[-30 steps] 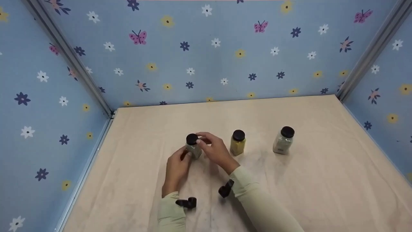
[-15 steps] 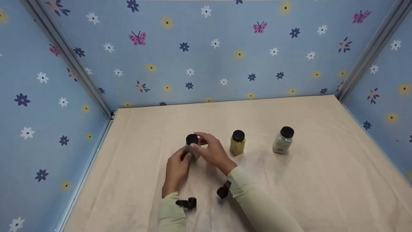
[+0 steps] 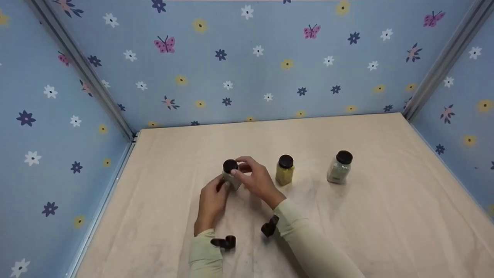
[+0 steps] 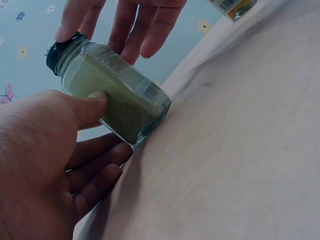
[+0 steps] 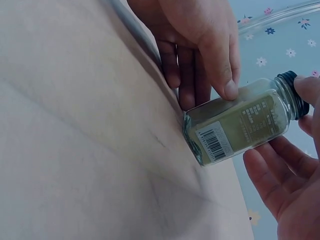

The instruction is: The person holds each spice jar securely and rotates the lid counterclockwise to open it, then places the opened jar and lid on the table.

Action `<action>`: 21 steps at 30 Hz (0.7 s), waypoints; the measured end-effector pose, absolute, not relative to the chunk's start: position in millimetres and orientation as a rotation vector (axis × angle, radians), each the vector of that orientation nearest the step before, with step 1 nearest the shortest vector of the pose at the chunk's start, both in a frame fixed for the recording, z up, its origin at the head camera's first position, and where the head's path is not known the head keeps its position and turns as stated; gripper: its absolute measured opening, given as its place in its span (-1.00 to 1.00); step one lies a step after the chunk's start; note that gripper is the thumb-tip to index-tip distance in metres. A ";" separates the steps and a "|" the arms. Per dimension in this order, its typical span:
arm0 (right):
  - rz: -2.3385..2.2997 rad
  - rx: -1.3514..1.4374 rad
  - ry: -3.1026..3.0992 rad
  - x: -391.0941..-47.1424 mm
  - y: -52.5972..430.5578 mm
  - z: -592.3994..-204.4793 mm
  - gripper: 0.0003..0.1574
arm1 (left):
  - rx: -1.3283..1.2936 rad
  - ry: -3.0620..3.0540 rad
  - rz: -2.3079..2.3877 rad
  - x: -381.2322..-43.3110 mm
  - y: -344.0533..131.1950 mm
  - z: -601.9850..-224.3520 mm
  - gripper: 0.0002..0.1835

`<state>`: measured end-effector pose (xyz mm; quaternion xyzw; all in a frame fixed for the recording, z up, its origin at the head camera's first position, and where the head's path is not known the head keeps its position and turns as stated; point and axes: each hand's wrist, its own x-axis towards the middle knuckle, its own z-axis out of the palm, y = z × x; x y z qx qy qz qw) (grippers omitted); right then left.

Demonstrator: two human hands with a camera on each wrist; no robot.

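Observation:
A square glass spice jar [image 4: 117, 95] of greenish powder stands upright on the cloth-covered table, left of centre. My left hand [image 3: 211, 200] holds its body low down from the left, the thumb pressing the near face. Up at the top, my right hand [image 3: 259, 181] pinches the black screw lid [image 3: 230, 165] between thumb and index finger. The lid sits on the jar's neck. A barcode label [image 5: 214, 143] shows near the base in the right wrist view. The remaining right fingers hang loosely beside the glass.
To the right stands a jar of yellow powder [image 3: 285, 175] with a black lid. Farther right is another jar of pale green powder [image 3: 339, 173]. Blue flowered panels [image 3: 266, 73] enclose the back and sides of the table [image 3: 162, 173].
My right thumb has moved left across the near side of the lid, then slightly back to the right. My left hand and the jar have stayed in place.

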<state>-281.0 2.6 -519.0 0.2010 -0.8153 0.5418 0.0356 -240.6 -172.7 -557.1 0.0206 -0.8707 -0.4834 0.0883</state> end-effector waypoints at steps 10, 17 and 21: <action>1.687 0.633 -2.501 -277.9 2.2 -520.2 -0.45 | 0.080 -2.602 -1.429 -240.1 -172.9 -558.1 -0.58; 1.662 0.688 -2.508 -280.5 5.6 -518.5 -0.55 | 0.099 -2.606 -1.438 -240.4 -171.8 -558.7 -0.57; 1.628 0.704 -2.508 -282.0 6.3 -517.3 -0.57 | 0.093 -2.598 -1.452 -241.8 -172.0 -557.8 -0.58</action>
